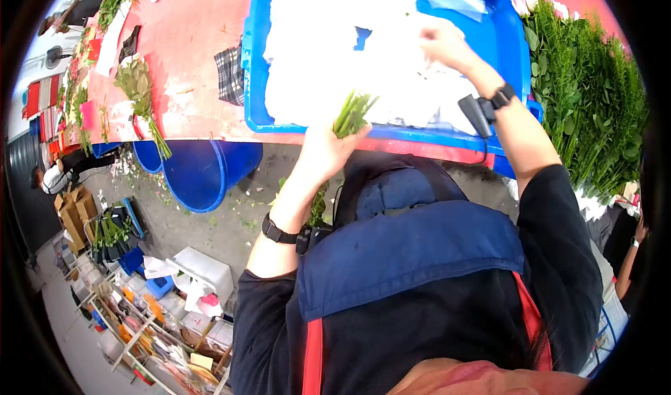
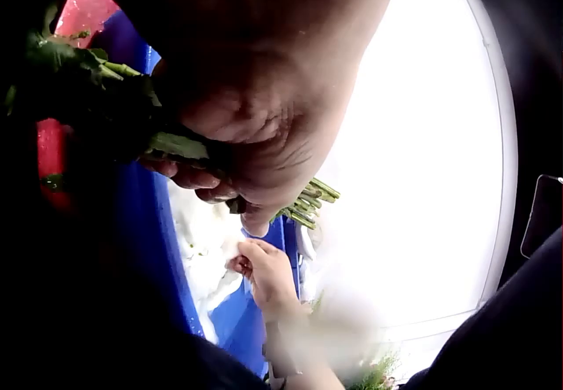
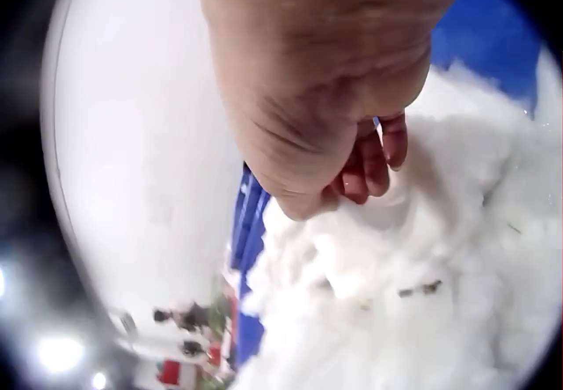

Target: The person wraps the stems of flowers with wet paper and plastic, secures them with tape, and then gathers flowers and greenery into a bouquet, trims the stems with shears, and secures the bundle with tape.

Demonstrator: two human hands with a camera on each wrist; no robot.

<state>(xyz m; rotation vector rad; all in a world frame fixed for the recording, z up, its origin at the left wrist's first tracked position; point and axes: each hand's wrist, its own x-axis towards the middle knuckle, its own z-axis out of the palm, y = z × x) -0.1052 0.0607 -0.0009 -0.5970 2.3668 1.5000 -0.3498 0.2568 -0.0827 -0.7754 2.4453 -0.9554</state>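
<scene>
My left hand (image 1: 326,150) grips a bunch of green stems (image 1: 353,115) at the near edge of a blue tray (image 1: 516,53). In the left wrist view the cut stem ends (image 2: 310,203) stick out past the thumb, and leaves (image 2: 66,77) hang from the other side of the fist. White fluffy cotton (image 1: 307,53) fills much of the tray. Over its right part is my right hand (image 1: 446,44). In the right wrist view its curled fingers (image 3: 374,168) pinch at the cotton (image 3: 413,231); the fingertips are partly hidden.
Leafy bunches with pink flowers (image 1: 587,94) stand right of the tray. A checked cloth (image 1: 229,75) and another leafy bunch (image 1: 140,91) lie left on the red table (image 1: 189,46). Blue buckets (image 1: 192,175) stand below its edge. A cluttered rack (image 1: 147,325) is behind at lower left.
</scene>
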